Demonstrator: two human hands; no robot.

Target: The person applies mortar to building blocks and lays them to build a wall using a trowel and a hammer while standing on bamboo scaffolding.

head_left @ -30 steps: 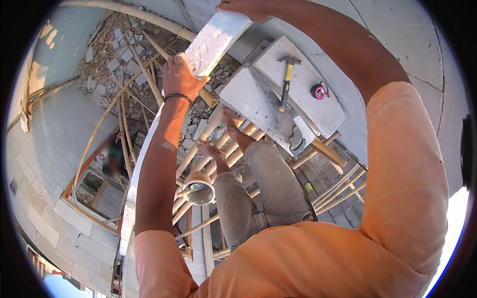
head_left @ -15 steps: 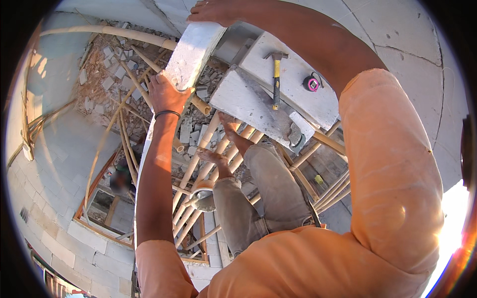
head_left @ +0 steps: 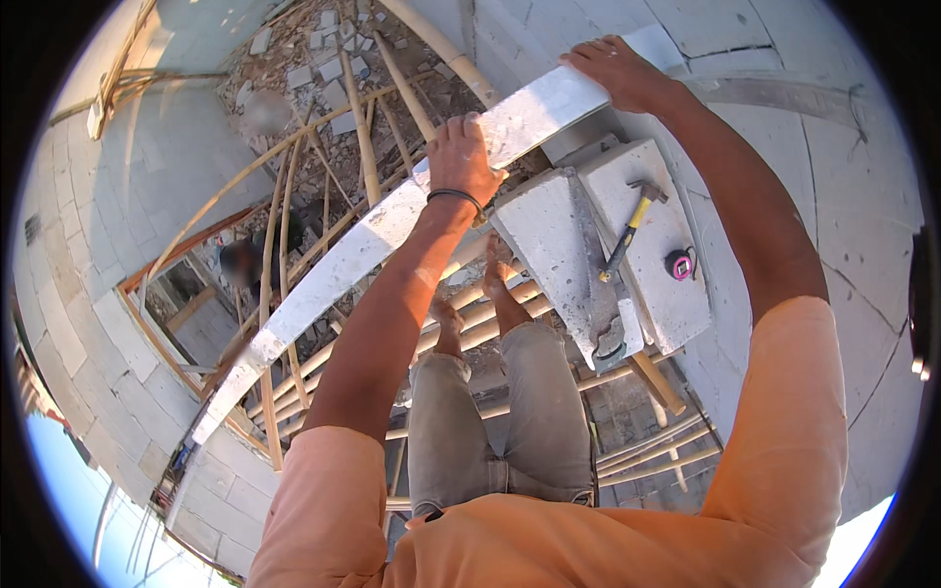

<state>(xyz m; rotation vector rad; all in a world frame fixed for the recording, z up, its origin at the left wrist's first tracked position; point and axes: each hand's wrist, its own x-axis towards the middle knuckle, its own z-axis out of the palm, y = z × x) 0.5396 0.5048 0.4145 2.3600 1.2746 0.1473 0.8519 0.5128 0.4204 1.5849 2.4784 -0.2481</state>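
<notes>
My left hand (head_left: 461, 162) grips the long, narrow white top of a wall (head_left: 377, 227), its thumb on the near side and fingers over the top. Farther right along the same strip, my right hand (head_left: 622, 76) is closed over its edge. Right of my left hand lie two pale blocks (head_left: 642, 186). A hammer (head_left: 627, 233) with a yellow-and-black handle rests on them, beside a pink-and-black tape measure (head_left: 679, 264). Nearer me, what looks like a hand saw (head_left: 600, 294) lies on the left block.
My bare feet (head_left: 496, 272) are on bamboo poles (head_left: 480, 333) laid side by side. Beyond the wall top, more bamboo poles (head_left: 363, 127) slant over broken-block rubble (head_left: 323, 69). A person (head_left: 240, 263) is low at the left, near a wooden-framed opening (head_left: 172, 323).
My view has turned, so the wall top now runs from lower left to upper right. Both hands appear farther right, still on it. The blocks and tools on them also appear shifted rightward.
</notes>
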